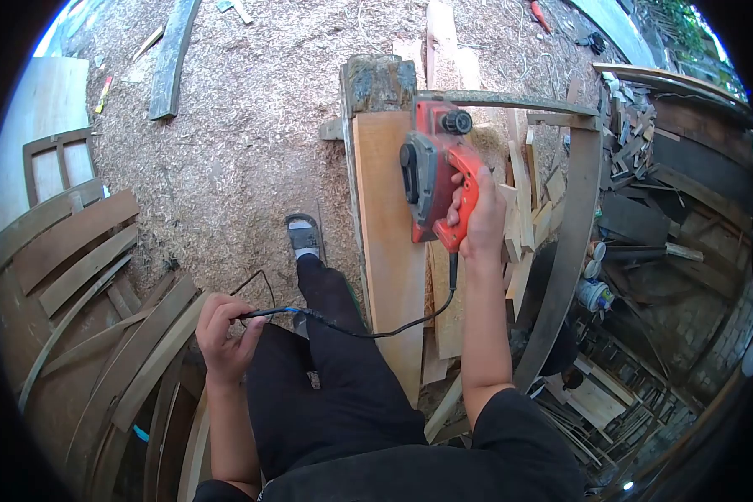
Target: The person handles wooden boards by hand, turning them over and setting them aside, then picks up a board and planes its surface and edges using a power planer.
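We see ground strewn with pale wood shavings filling the upper left and centre of the frame. At the left and lower left, we find a stack of curved brown wooden boards leaning and overlapping.

Our long, flat, honey-coloured wooden plank runs from the upper centre down to the lower centre. Its face looks smooth, with a paler strip along the left edge. The upper end meets a dark, weathered, square-ended timber block.

In the upper centre, over the right part of the plank, we have a red and grey electric hand planer. Its body is red, with a grey side plate bearing an elongated black cover; a red loop handle curves out on its right. From this angle we cannot tell whether its whole underside touches the wood.

Our right hand is clamped on that handle, fingers wrapped through the loop, so the planer's body lies directly left of the hand and the plank beyond it, to the left and below.

Our left hand, at the lower left of centre, is well apart from the planer, its fingers and thumb closed on a thin black power cord. The cord leaves the bottom of the handle, sags across the plank and reaches this hand.

Near the planer's upper end sits a ridged black round knob.
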Motion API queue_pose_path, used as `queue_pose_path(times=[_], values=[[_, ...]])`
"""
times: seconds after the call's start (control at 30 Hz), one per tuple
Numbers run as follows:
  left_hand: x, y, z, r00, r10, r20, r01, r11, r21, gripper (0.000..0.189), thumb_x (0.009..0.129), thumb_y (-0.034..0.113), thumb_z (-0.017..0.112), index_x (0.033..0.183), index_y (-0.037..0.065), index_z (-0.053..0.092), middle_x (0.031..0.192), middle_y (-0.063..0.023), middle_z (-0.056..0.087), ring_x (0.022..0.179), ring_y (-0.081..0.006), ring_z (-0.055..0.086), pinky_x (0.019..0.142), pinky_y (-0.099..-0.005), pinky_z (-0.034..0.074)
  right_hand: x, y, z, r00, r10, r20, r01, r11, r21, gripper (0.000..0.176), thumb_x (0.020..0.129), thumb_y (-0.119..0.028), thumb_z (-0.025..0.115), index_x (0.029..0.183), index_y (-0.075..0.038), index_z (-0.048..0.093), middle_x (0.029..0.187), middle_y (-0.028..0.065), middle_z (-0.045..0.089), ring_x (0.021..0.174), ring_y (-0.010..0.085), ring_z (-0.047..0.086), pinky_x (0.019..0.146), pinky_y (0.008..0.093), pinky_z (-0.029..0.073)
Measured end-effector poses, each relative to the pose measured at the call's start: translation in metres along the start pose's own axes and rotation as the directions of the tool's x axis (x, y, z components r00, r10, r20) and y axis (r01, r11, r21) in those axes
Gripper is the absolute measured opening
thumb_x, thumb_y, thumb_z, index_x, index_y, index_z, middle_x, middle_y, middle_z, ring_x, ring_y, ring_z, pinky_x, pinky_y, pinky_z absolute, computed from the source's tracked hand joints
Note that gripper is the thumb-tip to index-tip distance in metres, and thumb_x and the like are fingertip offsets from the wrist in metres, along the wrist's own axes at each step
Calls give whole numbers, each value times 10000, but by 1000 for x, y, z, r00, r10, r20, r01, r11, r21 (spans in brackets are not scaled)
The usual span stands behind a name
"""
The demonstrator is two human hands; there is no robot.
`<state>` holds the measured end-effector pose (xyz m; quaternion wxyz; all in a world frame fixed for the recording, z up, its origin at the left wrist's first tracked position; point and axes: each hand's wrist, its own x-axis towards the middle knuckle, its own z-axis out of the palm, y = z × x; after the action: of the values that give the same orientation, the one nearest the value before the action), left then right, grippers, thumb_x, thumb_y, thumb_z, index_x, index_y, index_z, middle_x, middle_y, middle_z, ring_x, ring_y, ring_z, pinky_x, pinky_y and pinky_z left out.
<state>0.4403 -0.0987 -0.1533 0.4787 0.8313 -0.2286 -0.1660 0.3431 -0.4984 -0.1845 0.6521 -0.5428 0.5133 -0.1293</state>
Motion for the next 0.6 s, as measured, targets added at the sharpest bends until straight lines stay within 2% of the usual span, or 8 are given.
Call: queue_pose_path(times=[0.07,0.2,0.27,0.3,0.37,0.4,0.47,0.6], values=[[-23,-4,-6,1000,12,28,-13,1000,19,237,775,70,872,884,21,667,838,-100,635,759,-260,615,665,-356,488,-26,16,-18,1000,7,15,-7,1000,-5,481,1090,-444,504,1147,9,657,727,26,570,464,84,494,413,235,419],[-75,-4,-11,993,83,89,-84,996,3,247,750,60,877,888,26,675,850,-105,642,772,-280,624,680,-379,496,-105,50,-55,1000,22,6,-22,999,-29,482,1091,-437,498,1157,14,655,728,28,566,475,86,500,422,232,423],[-108,-1,-15,968,90,234,-95,995,7,260,722,48,877,894,32,683,864,-115,649,791,-304,635,693,-399,504,-152,75,-78,999,27,-19,-28,999,-39,420,1093,-401,508,1041,-9,651,695,26,579,473,100,504,442,260,410],[-128,1,-17,968,104,227,-109,994,8,260,722,48,877,894,32,683,864,-115,649,791,-304,635,693,-399,504,-178,87,-92,1000,12,-18,-13,999,-32,420,1093,-401,508,1041,-9,651,695,26,579,473,100,504,442,260,410],[-172,1,-17,945,137,297,-134,991,-31,266,705,30,871,895,37,685,872,-118,652,806,-314,642,697,-405,509,-232,115,-122,992,127,1,-127,992,8,420,1091,-399,513,1063,-3,652,727,38,595,488,110,522,461,268,431],[-196,0,-17,937,156,313,-155,988,-29,264,699,25,865,894,39,688,872,-112,657,804,-314,647,698,-405,513,-259,129,-137,993,116,-1,-115,993,16,420,1091,-399,513,1063,-3,652,727,38,595,488,110,522,461,268,431],[-250,0,-16,926,167,339,-174,985,-12,264,697,28,865,894,43,691,867,-106,656,797,-308,646,696,-405,515,-319,160,-166,979,205,2,-205,977,61,421,1092,-392,512,1082,4,654,789,59,630,501,119,542,477,269,449],[-356,16,-19,918,157,363,-159,987,-27,259,695,43,866,891,58,698,849,-89,653,774,-293,641,688,-403,515,-428,217,-216,975,219,-23,-219,976,6,432,1097,-387,503,1091,18,652,883,95,674,528,126,570,496,266,465]])
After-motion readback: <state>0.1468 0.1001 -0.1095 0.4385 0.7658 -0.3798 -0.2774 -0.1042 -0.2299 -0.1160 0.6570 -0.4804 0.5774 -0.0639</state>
